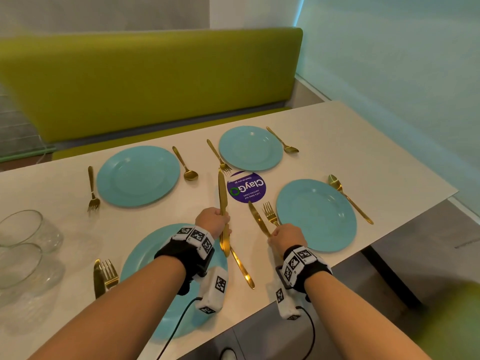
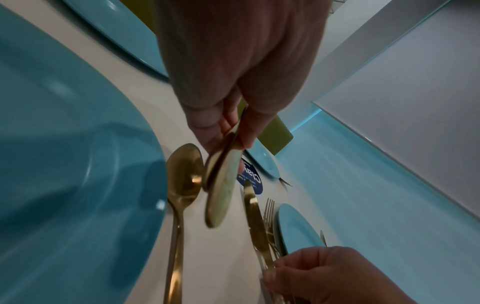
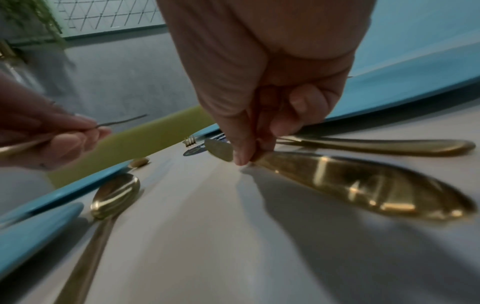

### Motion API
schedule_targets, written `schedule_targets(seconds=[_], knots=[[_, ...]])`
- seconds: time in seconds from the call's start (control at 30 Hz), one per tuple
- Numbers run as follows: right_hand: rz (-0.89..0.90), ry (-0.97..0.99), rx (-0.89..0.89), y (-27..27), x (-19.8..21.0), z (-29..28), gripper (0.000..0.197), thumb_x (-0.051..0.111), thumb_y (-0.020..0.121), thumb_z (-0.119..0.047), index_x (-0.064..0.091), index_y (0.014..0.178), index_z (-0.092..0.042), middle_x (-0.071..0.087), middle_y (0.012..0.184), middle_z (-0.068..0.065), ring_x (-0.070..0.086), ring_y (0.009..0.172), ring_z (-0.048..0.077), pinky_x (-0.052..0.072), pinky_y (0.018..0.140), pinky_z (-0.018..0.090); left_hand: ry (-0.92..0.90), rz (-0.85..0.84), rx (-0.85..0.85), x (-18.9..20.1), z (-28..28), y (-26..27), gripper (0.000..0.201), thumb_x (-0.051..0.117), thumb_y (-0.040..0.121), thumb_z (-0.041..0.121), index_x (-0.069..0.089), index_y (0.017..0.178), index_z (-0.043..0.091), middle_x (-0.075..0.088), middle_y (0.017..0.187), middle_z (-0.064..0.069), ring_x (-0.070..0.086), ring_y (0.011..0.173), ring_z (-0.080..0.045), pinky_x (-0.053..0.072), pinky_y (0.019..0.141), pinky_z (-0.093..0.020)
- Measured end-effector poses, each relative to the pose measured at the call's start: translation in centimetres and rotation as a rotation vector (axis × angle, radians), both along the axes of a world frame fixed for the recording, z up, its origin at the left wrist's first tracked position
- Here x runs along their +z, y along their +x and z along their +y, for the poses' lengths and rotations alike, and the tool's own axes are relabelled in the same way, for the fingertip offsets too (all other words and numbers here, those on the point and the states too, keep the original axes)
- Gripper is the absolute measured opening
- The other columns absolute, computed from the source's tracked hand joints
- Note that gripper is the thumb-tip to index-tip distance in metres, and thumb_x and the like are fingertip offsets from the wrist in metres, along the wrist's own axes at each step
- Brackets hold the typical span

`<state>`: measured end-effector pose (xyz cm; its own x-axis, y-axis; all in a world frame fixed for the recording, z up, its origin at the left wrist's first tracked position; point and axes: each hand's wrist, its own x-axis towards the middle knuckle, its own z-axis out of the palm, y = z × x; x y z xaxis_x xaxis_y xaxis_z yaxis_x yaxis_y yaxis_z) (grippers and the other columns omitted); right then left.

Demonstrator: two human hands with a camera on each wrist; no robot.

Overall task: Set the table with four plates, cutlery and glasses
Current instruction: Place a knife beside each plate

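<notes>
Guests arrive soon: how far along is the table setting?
Done: four round blue plates are down, each with gold fork and spoon. In hand: left hand holds gold knives; right hand pinches another gold knife beside the near right plate. Left: far-side knives, and clear glasses remain grouped at left.

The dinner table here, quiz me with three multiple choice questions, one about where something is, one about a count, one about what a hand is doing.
1. Where does the purple round sticker lie?
A. on the table, among the plates
B. on the green bench
C. on a plate

2. How many blue plates are on the table?
A. two
B. four
C. six

3. What is the left hand doing?
A. resting flat on the table
B. gripping knives, raised off the table
C. lifting a glass

Answers:
1. A, it lies on the bare tabletop between the plates.
2. B, the head view shows four.
3. B, its fingers pinch the gold knives, blades pointing away from the person, while the right hand holds another knife on the table.
</notes>
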<state>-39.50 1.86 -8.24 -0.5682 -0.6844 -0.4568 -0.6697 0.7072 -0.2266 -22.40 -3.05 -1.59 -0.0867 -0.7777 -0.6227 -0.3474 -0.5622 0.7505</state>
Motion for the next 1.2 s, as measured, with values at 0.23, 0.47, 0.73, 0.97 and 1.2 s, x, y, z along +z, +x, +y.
schedule_targets(seconds=[0.23, 0.47, 0.73, 0.97, 1.2], knots=[[0.104, -0.042, 0.04, -0.5, -0.3, 0.1, 0.021, 0.054, 0.091, -0.025, 0.07, 0.097, -0.013, 0.07, 0.094, 0.005, 0.061, 0.079, 0.019, 0.051, 0.075, 0.029, -0.007, -0.032, -0.01, -0.5, -0.1, -1.1, 0.009, 0.055, 0.092, 0.015, 0.057, 0.099, 0.009, 0.061, 0.087, -0.01, 0.064, 0.074, -0.022, 0.055, 0.08, -0.035], [0.101, -0.07, 0.076, -0.8, -0.5, 0.5, 0.024, 0.053, 0.093, -0.027, 0.069, 0.1, -0.012, 0.069, 0.096, 0.006, 0.066, 0.088, 0.021, 0.051, 0.074, 0.028, -0.013, -0.063, -0.033, -0.8, -0.1, -1.7, 0.018, 0.053, 0.093, 0.016, 0.058, 0.108, 0.006, 0.062, 0.091, -0.009, 0.064, 0.077, -0.021, 0.053, 0.075, -0.03], [0.114, -0.067, 0.058, -1.2, -0.4, 0.6, 0.023, 0.054, 0.093, -0.027, 0.07, 0.098, -0.011, 0.069, 0.092, 0.006, 0.057, 0.075, 0.018, 0.05, 0.071, 0.027, -0.014, -0.091, -0.038, -1.0, 0.1, -2.2, 0.021, 0.053, 0.094, 0.017, 0.058, 0.111, 0.006, 0.062, 0.096, -0.009, 0.064, 0.082, -0.022, 0.053, 0.085, -0.035], [0.107, -0.059, 0.058, -1.2, -0.2, 0.7, 0.023, 0.054, 0.093, -0.026, 0.07, 0.099, -0.011, 0.069, 0.094, 0.006, 0.057, 0.076, 0.018, 0.048, 0.071, 0.027, -0.016, -0.095, -0.036, -0.9, 0.3, -2.3, 0.022, 0.053, 0.094, 0.018, 0.058, 0.112, 0.007, 0.063, 0.094, -0.008, 0.064, 0.079, -0.021, 0.053, 0.076, -0.03], [0.09, -0.06, 0.061, -0.9, 0.3, 0.8, 0.022, 0.056, 0.092, -0.028, 0.069, 0.099, -0.011, 0.069, 0.094, 0.005, 0.063, 0.082, 0.019, 0.051, 0.074, 0.028, -0.016, -0.093, -0.023, -0.9, 0.4, -2.3, 0.021, 0.053, 0.094, 0.017, 0.058, 0.111, 0.006, 0.062, 0.094, -0.009, 0.065, 0.082, -0.022, 0.054, 0.088, -0.035]])
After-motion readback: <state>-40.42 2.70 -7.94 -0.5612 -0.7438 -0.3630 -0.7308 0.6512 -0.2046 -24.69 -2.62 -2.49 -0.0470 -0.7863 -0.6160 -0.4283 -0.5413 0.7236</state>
